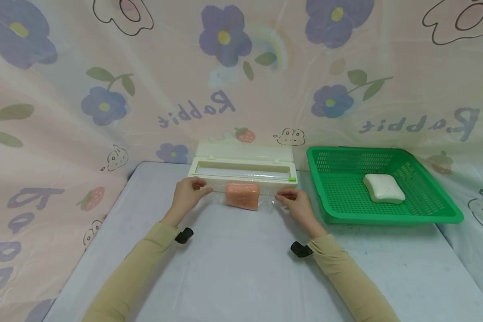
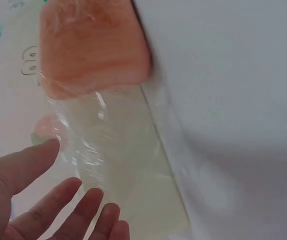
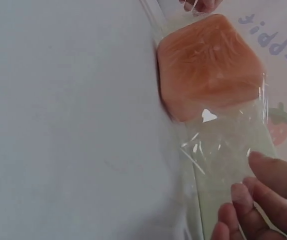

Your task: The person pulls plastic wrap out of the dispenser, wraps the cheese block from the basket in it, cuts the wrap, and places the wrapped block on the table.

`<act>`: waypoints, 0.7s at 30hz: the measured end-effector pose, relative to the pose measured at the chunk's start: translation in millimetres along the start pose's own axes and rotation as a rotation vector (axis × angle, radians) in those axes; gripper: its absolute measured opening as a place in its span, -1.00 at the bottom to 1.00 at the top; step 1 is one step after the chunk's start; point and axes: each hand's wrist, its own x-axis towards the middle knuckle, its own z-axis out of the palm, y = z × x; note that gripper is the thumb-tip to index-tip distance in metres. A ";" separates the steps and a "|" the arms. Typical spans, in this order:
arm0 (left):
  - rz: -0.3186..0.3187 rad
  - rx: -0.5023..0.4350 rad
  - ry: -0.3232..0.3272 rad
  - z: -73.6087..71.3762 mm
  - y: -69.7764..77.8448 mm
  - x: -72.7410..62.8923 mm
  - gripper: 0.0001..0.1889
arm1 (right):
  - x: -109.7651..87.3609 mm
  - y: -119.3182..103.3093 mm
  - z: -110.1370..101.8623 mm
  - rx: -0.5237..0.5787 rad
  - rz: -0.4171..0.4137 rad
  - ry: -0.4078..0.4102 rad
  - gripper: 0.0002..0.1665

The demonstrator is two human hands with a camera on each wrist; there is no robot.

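Observation:
An orange block [image 1: 242, 195] lies on the table just in front of a white cling film dispenser [image 1: 243, 171] whose lid stands up. A clear sheet of cling film [image 2: 118, 150] is drawn out of it and stretched over the block [image 2: 91, 47]. My left hand [image 1: 201, 187] pinches the film's left end beside the block, thumb over fingers [image 2: 66, 165]. My right hand [image 1: 283, 195] pinches the right end [image 3: 246, 172]. The film [image 3: 223, 145] wrinkles between that hand and the block [image 3: 208, 65].
A green plastic basket [image 1: 422, 214] stands to the right with a white wrapped block [image 1: 383, 188] inside. The grey table [image 1: 241, 268] is backed and flanked by a pink flowered cloth [image 1: 64, 112].

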 end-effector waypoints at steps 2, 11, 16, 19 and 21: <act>0.041 0.004 0.007 -1.0 7.0 -2.8 -0.67 | -0.8 -0.6 -2.3 0.003 -0.007 -0.016 -0.72; 0.250 0.027 -0.166 20.9 26.6 0.0 -0.58 | 2.8 2.1 -1.3 0.023 0.002 -0.008 -0.64; 0.224 -0.023 -0.208 31.5 18.2 11.3 -0.69 | 1.4 2.0 1.7 0.019 0.004 -0.021 -0.62; 0.211 -0.061 -0.226 33.3 14.9 16.6 -0.75 | 0.1 0.3 2.3 0.045 0.011 -0.031 -0.62; 0.213 -0.079 -0.248 33.4 14.6 19.9 -0.75 | -0.1 -0.3 1.9 0.071 0.017 -0.040 -0.63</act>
